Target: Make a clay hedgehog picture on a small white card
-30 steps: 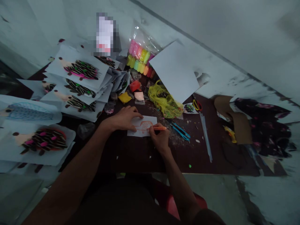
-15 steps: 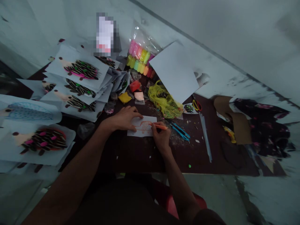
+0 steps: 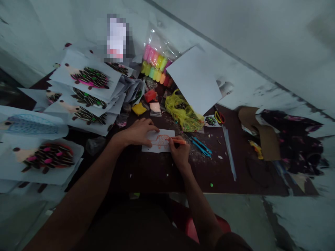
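Dark brown, the table [image 3: 146,176] spreads beneath both hands' fingers. Piled hedgehog pictures [image 3: 90,77] lie left of the left fingers; a yellow plastic bag [image 3: 180,111] slumps beyond the right ones. The left hand [image 3: 138,132] is loosely spread, thumb and forefinger apart on the small white sheet [image 3: 161,142], grasping nothing. That sheet, bearing an orange animal drawing, lies between both sets of fingers. Just right of the right fingers sits a blue cutter [image 3: 201,146]. The right hand [image 3: 180,150] pinches an orange pen [image 3: 179,141]. Should the left fingers press too lightly, I reckon, the paper could slip and skew a line. Right fingertips obscure the nib, so contact is unclear; pixelation [image 3: 116,38] masks something beyond the left fingers.
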A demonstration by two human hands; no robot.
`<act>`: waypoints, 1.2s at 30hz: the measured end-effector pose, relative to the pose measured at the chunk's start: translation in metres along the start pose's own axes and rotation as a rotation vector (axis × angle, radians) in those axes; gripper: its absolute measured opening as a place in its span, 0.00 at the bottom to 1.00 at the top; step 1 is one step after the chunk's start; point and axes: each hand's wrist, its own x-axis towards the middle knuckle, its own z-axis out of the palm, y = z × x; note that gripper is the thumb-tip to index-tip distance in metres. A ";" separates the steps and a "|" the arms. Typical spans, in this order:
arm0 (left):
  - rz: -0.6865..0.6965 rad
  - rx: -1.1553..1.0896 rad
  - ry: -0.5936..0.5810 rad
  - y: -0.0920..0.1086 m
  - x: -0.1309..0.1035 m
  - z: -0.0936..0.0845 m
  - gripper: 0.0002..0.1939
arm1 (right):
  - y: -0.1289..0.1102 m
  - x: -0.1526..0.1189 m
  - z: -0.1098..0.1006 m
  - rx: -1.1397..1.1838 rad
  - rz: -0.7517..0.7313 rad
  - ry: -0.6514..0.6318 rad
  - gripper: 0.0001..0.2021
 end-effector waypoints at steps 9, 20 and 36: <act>0.006 -0.009 0.007 0.001 -0.001 -0.001 0.33 | -0.002 -0.001 -0.001 0.000 0.030 0.014 0.14; -0.003 0.001 -0.006 0.002 0.000 -0.002 0.33 | 0.000 -0.001 0.000 -0.006 0.046 0.007 0.14; -0.004 -0.025 -0.004 0.002 -0.001 -0.002 0.33 | -0.004 -0.002 -0.001 0.012 0.034 0.010 0.13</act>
